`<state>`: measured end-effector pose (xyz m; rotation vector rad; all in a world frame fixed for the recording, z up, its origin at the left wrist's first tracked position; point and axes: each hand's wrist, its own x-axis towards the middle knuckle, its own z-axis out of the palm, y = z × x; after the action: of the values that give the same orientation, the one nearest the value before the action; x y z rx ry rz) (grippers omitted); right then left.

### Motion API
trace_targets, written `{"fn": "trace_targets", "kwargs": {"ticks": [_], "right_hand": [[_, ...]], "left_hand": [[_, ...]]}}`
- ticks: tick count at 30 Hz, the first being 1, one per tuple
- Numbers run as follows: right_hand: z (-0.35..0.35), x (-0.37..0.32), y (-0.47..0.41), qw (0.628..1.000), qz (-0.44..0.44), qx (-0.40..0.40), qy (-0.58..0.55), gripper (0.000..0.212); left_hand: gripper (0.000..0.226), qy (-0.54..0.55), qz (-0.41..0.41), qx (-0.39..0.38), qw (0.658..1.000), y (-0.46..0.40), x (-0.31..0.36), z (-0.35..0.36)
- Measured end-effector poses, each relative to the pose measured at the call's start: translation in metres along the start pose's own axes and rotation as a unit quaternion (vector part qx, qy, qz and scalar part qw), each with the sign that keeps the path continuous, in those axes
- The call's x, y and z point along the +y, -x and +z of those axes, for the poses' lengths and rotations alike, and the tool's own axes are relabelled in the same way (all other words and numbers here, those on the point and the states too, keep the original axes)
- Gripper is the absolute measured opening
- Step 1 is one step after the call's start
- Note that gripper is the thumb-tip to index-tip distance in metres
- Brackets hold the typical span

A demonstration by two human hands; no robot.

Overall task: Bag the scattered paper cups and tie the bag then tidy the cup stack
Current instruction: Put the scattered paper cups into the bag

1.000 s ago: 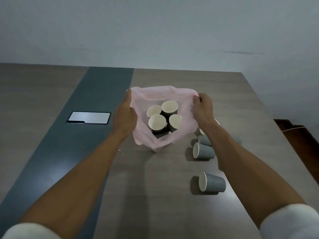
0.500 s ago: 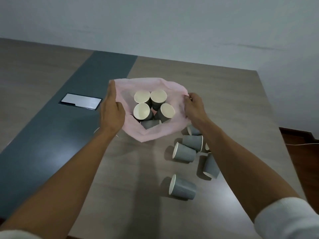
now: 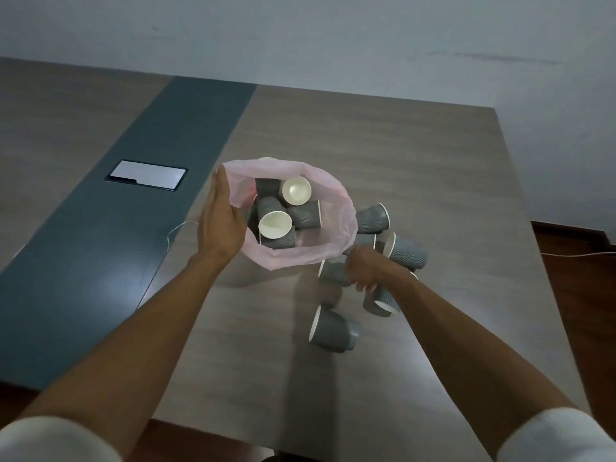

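Bagging step — your left hand (image 3: pixel 218 225) lies flat, open against the pink bag (image 3: pixel 328 208) rim; right hand (image 3: pixel 365 270) curls round a fallen cup (image 3: pixel 333 271) beside it. Next: lift it in — several remain.

A thin, translucent pink plastic bag (image 3: pixel 310 258) stands open on the table, its mouth wide and round. Inside it lie several grey ribbed paper cups with cream inside (image 3: pixel 275 225), tumbled in different directions; two show their open mouths upward. Just right of the bag, more grey paper cups (image 3: pixel 407 251) lie on their sides in a loose group. One cup (image 3: pixel 333 329) lies apart, nearer, its mouth facing left.
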<state>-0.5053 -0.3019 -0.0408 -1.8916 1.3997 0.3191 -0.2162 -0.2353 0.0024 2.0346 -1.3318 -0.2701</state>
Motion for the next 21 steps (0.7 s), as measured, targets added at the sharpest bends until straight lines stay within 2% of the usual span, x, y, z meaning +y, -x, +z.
{"fn": "trace_targets", "kwargs": {"ticks": [1, 2, 3, 5, 6, 8, 11, 14, 17, 19, 21], "right_hand": [[0.007, 0.004, -0.002, 0.998, -0.054, -0.002, 0.036, 0.011], [0.015, 0.007, -0.004, 0.992, -0.101, 0.016, 0.074, 0.017], [0.021, 0.007, -0.007, 0.984, -0.138, 0.040, 0.102, 0.032], [0.027, 0.000, -0.005, 0.976, -0.161, 0.045, 0.139, 0.057], [0.028, -0.004, -0.006, 0.973, -0.149, 0.040, 0.172, 0.060], [0.035, -0.011, -0.009, 0.960, -0.138, 0.042, 0.238, 0.054], [0.041, -0.018, -0.010, 0.924, -0.162, 0.076, 0.338, 0.031], [0.037, -0.021, -0.002, 0.916, -0.165, 0.071, 0.359, 0.031], [0.014, -0.030, 0.012, 0.944, -0.177, 0.075, 0.268, 0.031], [-0.009, -0.037, 0.021, 0.971, -0.187, 0.089, 0.119, 0.020], [-0.026, -0.048, 0.025, 0.967, -0.209, 0.131, -0.060, 0.010]], "left_hand": [[0.084, 0.014, -0.014, 0.010, 1.000, -0.003, 0.001, -0.001], [0.084, 0.025, -0.026, 0.019, 0.999, -0.005, 0.001, -0.002], [0.083, 0.031, -0.031, 0.026, 0.999, -0.007, 0.003, -0.004], [0.082, 0.032, -0.028, 0.033, 0.999, -0.011, 0.006, -0.004], [0.081, 0.030, -0.030, 0.033, 0.999, -0.012, 0.007, -0.004], [0.081, 0.027, -0.036, 0.034, 0.998, -0.015, 0.009, -0.003], [0.082, 0.027, -0.031, 0.024, 0.999, -0.014, 0.005, 0.000], [0.082, 0.030, -0.012, 0.002, 0.999, -0.006, 0.000, 0.003], [0.080, 0.018, -0.007, -0.013, 1.000, 0.002, -0.001, 0.002], [0.078, 0.024, 0.004, -0.020, 0.999, 0.007, -0.002, -0.001], [0.075, 0.037, 0.017, -0.026, 0.999, 0.010, -0.004, -0.004]]}}
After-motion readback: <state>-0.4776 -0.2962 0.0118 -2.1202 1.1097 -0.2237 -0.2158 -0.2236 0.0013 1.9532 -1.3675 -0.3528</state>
